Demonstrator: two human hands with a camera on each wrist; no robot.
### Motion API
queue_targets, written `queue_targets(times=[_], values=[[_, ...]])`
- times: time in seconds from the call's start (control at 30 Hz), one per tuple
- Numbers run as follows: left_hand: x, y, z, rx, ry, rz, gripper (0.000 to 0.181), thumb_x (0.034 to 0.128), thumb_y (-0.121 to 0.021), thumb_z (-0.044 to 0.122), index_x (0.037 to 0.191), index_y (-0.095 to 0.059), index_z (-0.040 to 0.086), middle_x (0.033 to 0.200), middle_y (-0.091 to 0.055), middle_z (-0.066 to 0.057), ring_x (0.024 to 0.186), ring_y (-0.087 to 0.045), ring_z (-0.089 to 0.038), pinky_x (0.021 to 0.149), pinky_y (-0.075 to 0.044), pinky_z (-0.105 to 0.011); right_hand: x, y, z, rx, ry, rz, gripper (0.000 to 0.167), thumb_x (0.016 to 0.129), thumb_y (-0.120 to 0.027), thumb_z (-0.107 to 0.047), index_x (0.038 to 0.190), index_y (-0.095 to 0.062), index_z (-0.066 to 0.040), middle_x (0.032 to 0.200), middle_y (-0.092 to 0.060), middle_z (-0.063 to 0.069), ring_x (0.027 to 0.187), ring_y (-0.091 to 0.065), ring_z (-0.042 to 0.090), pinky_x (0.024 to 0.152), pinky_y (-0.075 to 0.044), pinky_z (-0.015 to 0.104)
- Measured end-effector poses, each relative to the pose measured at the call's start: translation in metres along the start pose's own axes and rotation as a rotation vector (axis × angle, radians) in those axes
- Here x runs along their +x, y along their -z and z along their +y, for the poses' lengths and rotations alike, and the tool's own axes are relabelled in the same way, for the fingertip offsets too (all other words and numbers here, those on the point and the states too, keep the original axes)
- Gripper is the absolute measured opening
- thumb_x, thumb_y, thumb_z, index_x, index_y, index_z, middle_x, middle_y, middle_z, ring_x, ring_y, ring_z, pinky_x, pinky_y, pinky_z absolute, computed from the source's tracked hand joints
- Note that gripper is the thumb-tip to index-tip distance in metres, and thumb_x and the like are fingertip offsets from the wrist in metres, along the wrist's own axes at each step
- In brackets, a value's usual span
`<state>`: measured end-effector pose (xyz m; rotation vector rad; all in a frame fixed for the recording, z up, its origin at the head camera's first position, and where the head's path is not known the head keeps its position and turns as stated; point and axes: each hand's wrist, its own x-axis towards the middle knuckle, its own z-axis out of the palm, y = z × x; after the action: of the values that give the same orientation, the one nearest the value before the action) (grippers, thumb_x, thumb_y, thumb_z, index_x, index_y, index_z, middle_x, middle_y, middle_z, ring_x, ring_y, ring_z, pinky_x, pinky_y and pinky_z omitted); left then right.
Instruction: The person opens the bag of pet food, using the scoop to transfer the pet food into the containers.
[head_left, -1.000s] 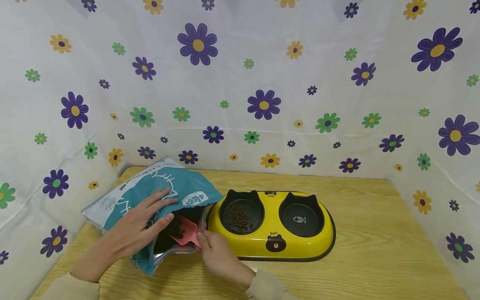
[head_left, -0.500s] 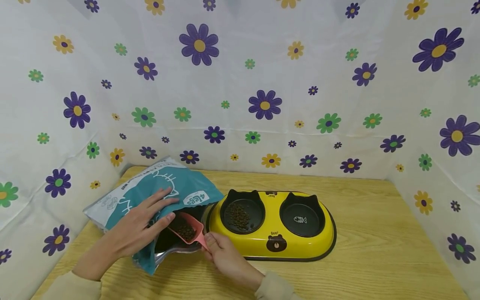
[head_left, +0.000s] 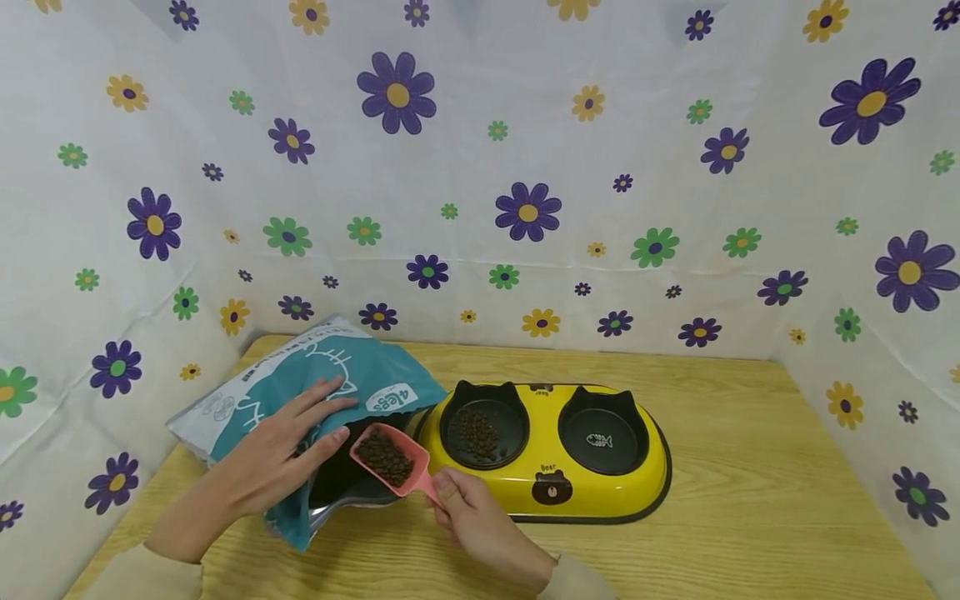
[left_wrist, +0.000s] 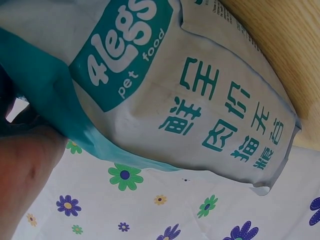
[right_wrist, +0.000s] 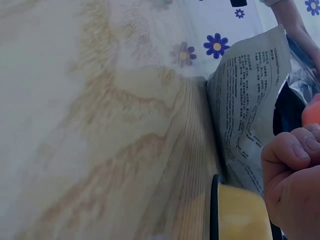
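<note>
A teal and white pet food bag [head_left: 382,367] lies on the left of the table, its dark mouth facing right and toward me. My left hand [head_left: 277,454] rests on the bag with fingers extended, the thumb along the mouth's edge. The left wrist view shows the bag's printed side [left_wrist: 190,105]. My right hand [head_left: 480,517] grips the handle of a pink scoop [head_left: 427,475], heaped with brown kibble [head_left: 385,456], at the bag's mouth. In the right wrist view, the curled right hand [right_wrist: 295,185] is beside the bag [right_wrist: 245,100], with little of the scoop showing.
Right of the bag stands a yellow double-bowl feeder [head_left: 551,446]. Some kibble lies in its left black bowl [head_left: 506,412]; a fish drawing shows in the right bowl [head_left: 622,421]. Flower-printed sheeting [head_left: 450,167] encloses the wooden table [head_left: 735,500] at the back and sides.
My right hand has drawn the scoop out of the bag's mouth, toward the right and nearer me. Kibble now shows heaped in it. My left hand has stayed on the bag.
</note>
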<state>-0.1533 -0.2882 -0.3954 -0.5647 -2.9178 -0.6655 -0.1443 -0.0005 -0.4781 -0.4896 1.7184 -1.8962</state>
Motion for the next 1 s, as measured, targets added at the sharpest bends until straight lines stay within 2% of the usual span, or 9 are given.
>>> queue_targets(times=[0.27,0.47,0.7,1.0], values=[[0.000,-0.001,0.001,-0.010,0.003,0.001,0.045,0.1077,-0.048,0.041,0.150,-0.053,0.026,0.168,-0.032,-0.007,0.153,-0.031,-0.045,0.109,-0.035,-0.074,-0.008,0.017,-0.001,0.045,0.037,-0.005,0.056,0.110,-0.036,-0.044,0.103,-0.042,0.011,0.066,-0.036,-0.002,0.050,-0.028,0.011,0.047,-0.028,0.020],[0.000,0.000,0.001,-0.014,0.003,-0.002,0.045,0.1078,-0.048,0.041,0.150,-0.052,0.025,0.168,-0.031,-0.008,0.152,-0.030,-0.046,0.110,-0.034,-0.074,-0.017,0.034,-0.006,-0.023,0.042,0.051,0.057,0.111,-0.034,-0.042,0.107,-0.047,0.014,0.066,-0.038,-0.002,0.049,-0.032,0.008,0.047,-0.029,0.018],[0.000,0.000,0.001,-0.002,0.010,-0.003,0.045,0.1078,-0.048,0.042,0.150,-0.052,0.026,0.168,-0.032,-0.007,0.152,-0.031,-0.045,0.109,-0.035,-0.074,-0.027,0.052,-0.013,-0.046,0.021,0.117,0.045,0.112,-0.034,-0.039,0.100,-0.049,0.002,0.067,-0.038,-0.002,0.051,-0.031,0.008,0.048,-0.029,0.018],[0.000,0.000,0.001,-0.017,0.006,-0.003,0.045,0.1078,-0.049,0.041,0.150,-0.053,0.026,0.168,-0.032,-0.007,0.152,-0.031,-0.046,0.109,-0.035,-0.074,-0.038,0.071,-0.016,-0.136,0.025,0.220,0.044,0.112,-0.037,-0.035,0.102,-0.052,0.005,0.067,-0.038,-0.002,0.050,-0.033,0.007,0.046,-0.030,0.016]])
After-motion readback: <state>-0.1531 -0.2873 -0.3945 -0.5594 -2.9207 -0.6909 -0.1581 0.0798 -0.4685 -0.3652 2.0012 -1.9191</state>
